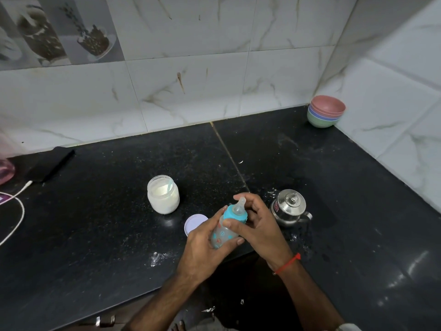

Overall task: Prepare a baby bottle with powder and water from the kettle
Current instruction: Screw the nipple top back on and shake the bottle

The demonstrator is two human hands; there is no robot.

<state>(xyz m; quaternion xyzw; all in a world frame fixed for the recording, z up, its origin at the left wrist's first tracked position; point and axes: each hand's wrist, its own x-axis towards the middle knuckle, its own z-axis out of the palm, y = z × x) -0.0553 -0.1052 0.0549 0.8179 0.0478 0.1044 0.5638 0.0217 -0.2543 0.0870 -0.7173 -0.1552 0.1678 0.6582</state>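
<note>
You hold the baby bottle [224,231] in both hands above the front edge of the black table [95,235], tilted so its teat [239,206] leans up and away from you. Your left hand [205,249] wraps the clear, printed body from below, the grip curled round it with the thumb lying across the front just under the blue collar [235,215]. Your right hand [257,223] comes in from the right, its grip curled round the collar and the teat, with one fingertip arched over the teat's tip; a red thread [287,263] circles that wrist. Whether there is liquid or powder inside the bottle cannot be told. The steel kettle [290,207], lid on, stands on the table just beside your right hand, with wet splashes around it. The open powder jar [163,194] stands to the left and a little farther back, with a pale blue scoop [170,186] leaning inside it, and its white lid [194,224] lies flat on the table, touching or just behind your left hand. Spilled powder [156,258] speckles the table near the front edge. A stack of coloured bowls [325,111] sits in the far right corner against the tiled wall [191,68]. At the far left lie a dark phone [51,166] and a white cable [16,199].
</note>
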